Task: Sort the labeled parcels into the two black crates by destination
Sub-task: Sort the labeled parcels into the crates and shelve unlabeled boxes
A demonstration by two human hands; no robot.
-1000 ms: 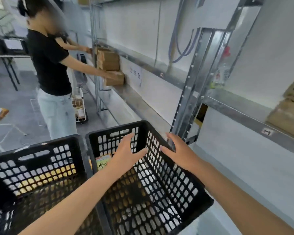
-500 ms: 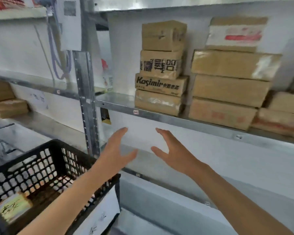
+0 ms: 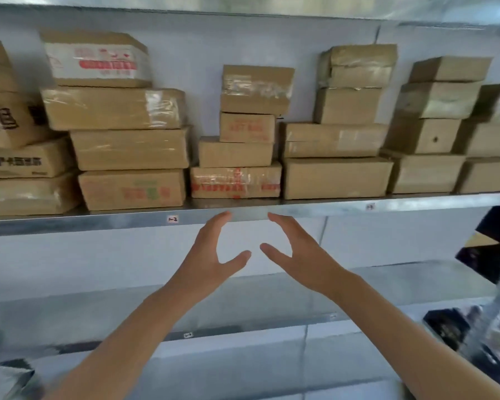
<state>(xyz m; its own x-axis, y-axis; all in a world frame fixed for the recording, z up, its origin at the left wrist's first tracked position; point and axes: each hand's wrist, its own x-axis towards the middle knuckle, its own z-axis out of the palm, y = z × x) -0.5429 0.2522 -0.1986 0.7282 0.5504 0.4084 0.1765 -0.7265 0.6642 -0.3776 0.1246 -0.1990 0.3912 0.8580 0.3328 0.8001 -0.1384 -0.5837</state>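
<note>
Several stacks of taped cardboard parcels stand on a metal shelf (image 3: 300,209) at eye level. The nearest stack has a flat parcel with red print (image 3: 235,181) at the bottom and three smaller boxes on top of it. My left hand (image 3: 211,255) and my right hand (image 3: 298,252) are raised just below the shelf edge, under that stack. Both are empty, fingers spread and slightly bent, palms facing each other, touching nothing. The black crates are out of view.
Wider parcel stacks fill the shelf to the left (image 3: 127,148) and right (image 3: 338,177). A lower metal shelf (image 3: 243,307) runs beneath my arms. Dark blurred objects (image 3: 485,333) sit at the right edge of it, and a grey bag (image 3: 6,379) at bottom left.
My view has swung right and up, from the two black crates to the parcel shelf. Both hands rose with it and moved closer to the shelf edge, still empty.
</note>
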